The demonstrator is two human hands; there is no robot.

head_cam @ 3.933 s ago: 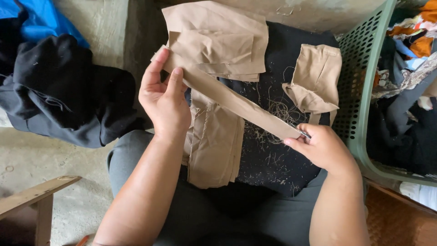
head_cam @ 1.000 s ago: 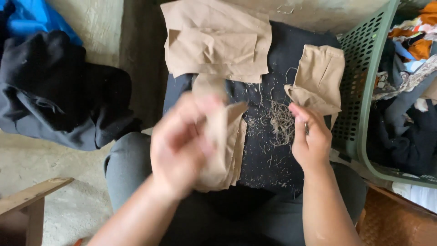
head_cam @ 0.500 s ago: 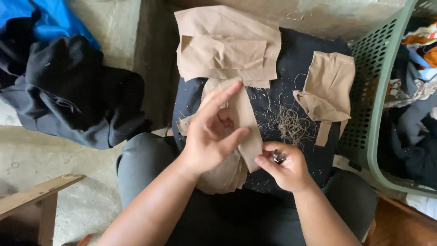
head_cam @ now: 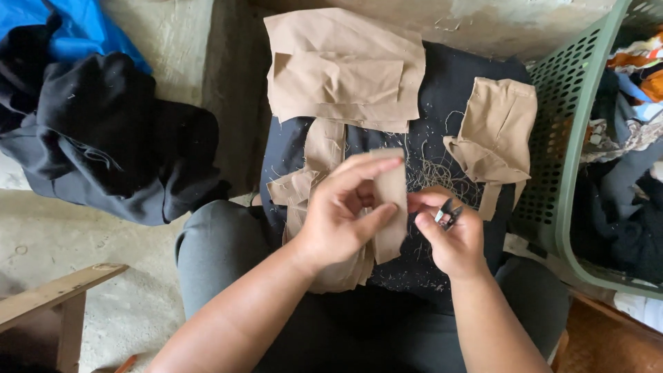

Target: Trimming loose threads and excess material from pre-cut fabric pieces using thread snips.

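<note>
- Bare concrete floor [head_cam: 173,41] upper left, dark lap cloth [head_cam: 442,90] centre.
- Left hand [head_cam: 342,221] now pinches folded tan fabric strip [head_cam: 390,207]; earlier stretched long.
- Right hand [head_cam: 452,235] grips small metal thread snips [head_cam: 447,214], closed in on strip's edge.

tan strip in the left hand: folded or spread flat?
Cannot tell for sure. The tan strip hangs upright, pinched by the left hand; its lower end looks doubled over. The right hand holds small snips beside it.

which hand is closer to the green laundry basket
Right. The right hand, holding a small thread snipper, sits just short of the green basket; the left hand, gripping a tan fabric strip, is farther away.
</note>
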